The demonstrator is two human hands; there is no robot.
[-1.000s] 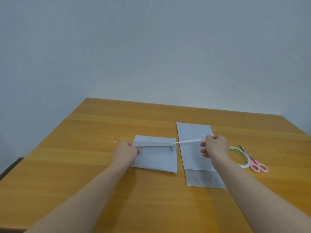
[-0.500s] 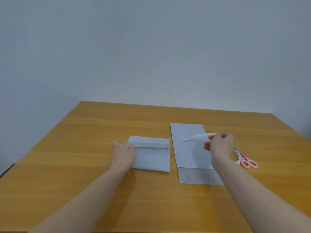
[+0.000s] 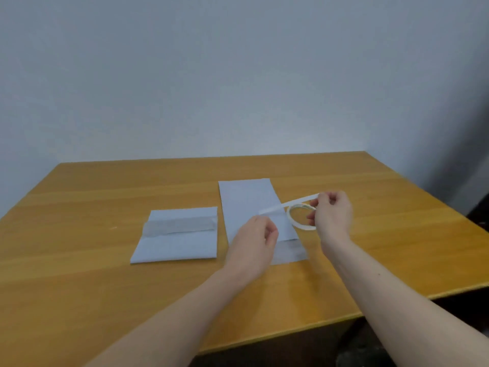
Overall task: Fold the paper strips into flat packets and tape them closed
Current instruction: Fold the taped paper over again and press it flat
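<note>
A folded packet (image 3: 174, 243) lies flat on the wooden table (image 3: 79, 274), with a band of tape (image 3: 180, 225) across its upper part. To its right lies a long paper strip (image 3: 246, 202), its near end folded over. My right hand (image 3: 332, 218) holds the tape roll (image 3: 297, 221) just above the table and pinches a thin white strip (image 3: 288, 205) that reaches left. My left hand (image 3: 254, 243) hovers over the long paper with loosely curled fingers, just below the thin strip's free end. I see nothing held in it.
The table's front right edge (image 3: 397, 303) runs close to my right forearm, with dark floor beyond it. A plain wall stands behind the table. Bare wood shows to the left of the packet and along the front.
My left hand left the folded packet and moved right over the long paper. My right hand now also holds the tape roll, lifted. The view shifted; the scissors are out of sight.
</note>
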